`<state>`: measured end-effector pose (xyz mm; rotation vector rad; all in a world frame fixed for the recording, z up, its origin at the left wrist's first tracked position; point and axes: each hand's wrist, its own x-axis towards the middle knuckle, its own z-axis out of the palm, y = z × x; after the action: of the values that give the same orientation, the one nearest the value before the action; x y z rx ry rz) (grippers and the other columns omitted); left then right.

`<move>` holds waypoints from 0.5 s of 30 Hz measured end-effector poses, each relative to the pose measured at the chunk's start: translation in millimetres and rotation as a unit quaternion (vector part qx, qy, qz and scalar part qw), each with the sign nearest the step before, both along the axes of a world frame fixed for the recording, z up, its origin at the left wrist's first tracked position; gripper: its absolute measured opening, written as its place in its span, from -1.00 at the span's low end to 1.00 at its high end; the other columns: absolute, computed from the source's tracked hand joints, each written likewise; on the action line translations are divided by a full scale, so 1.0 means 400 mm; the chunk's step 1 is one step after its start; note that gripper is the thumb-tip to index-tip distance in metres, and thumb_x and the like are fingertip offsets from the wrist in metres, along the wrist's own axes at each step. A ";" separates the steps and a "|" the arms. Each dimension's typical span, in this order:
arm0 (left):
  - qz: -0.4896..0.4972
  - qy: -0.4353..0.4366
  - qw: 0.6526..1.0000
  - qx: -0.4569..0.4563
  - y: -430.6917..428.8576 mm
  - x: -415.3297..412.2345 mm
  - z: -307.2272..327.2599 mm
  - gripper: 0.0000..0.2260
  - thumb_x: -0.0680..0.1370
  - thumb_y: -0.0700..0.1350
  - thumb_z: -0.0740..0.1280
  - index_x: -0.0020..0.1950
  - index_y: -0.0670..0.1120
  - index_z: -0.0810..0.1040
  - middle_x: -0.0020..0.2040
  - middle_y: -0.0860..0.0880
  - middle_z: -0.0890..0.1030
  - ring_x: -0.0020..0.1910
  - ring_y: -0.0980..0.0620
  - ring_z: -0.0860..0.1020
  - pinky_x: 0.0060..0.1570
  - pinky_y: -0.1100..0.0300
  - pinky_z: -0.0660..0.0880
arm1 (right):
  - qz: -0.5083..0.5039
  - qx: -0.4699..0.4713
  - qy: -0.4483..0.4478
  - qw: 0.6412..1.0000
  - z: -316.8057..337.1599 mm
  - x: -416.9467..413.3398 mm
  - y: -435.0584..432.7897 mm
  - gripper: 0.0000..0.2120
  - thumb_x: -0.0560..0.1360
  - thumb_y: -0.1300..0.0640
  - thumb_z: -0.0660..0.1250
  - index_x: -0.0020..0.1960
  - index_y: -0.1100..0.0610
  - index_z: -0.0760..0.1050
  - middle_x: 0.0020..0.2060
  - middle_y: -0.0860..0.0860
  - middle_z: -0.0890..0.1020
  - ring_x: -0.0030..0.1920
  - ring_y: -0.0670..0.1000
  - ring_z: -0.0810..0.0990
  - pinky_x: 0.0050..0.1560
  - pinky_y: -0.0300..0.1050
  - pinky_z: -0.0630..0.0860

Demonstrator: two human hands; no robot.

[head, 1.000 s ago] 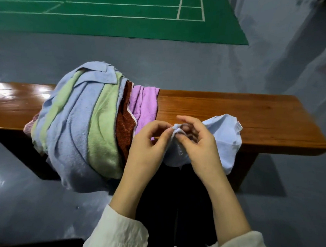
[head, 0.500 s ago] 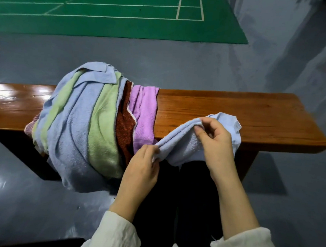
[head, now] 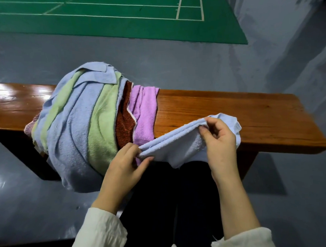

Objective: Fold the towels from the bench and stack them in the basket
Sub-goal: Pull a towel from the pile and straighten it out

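**Head view.** A light blue towel is stretched between both hands at the near edge of a wooden bench. The left hand pinches the towel's lower end between thumb and fingers. The right hand pinches the upper hem, with the rest of the cloth bunched behind it and hanging over the bench's front edge.

Just left of the left hand, a pile of towels in blue, green, brown and purple drapes across the bench and overhangs its near side. The purple towel lies closest and may touch the held towel, though the overlap is unclear.

Bare bench top runs from the pile to the bench's right end. Grey floor surrounds the bench, and a green court mat with white lines lies beyond.
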<state>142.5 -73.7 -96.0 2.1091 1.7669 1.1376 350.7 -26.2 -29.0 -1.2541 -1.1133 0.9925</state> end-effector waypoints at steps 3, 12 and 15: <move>0.027 -0.031 0.999 0.027 0.018 0.006 0.041 -0.76 0.46 -0.05 0.32 -0.30 -0.15 0.36 -0.32 -0.03 0.41 -0.34 0.10 0.37 -0.29 0.27 0.31 | -0.017 0.016 0.003 1.000 0.006 0.000 0.003 -0.70 0.51 0.35 0.32 -0.15 -0.07 0.50 -0.21 -0.17 0.57 -0.21 -0.34 0.52 -0.07 -0.46 0.41; -0.006 -0.064 0.991 0.118 0.197 0.071 0.340 -0.91 0.43 -0.12 0.39 -0.12 -0.12 0.58 -0.25 0.02 0.50 -0.28 0.17 0.41 -0.22 0.35 0.37 | -0.140 0.162 -0.048 0.976 0.179 0.079 0.085 -0.86 0.51 0.27 0.28 -0.08 0.03 0.46 -0.18 -0.12 0.52 -0.19 -0.24 0.48 -0.07 -0.38 0.39; -0.076 -0.275 0.956 0.061 0.216 0.124 0.403 -0.98 0.45 -0.15 0.33 -0.14 -0.05 0.52 -0.16 0.08 0.55 -0.16 0.24 0.48 -0.12 0.38 0.37 | -0.166 0.205 -0.054 0.963 0.234 0.091 0.100 -0.93 0.53 0.19 0.19 -0.02 0.04 0.39 -0.10 -0.13 0.43 -0.09 -0.24 0.45 0.01 -0.37 0.37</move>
<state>192.1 12.6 65.3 1.7085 1.2855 1.6218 387.1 13.9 64.7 -1.1127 -1.0792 0.4175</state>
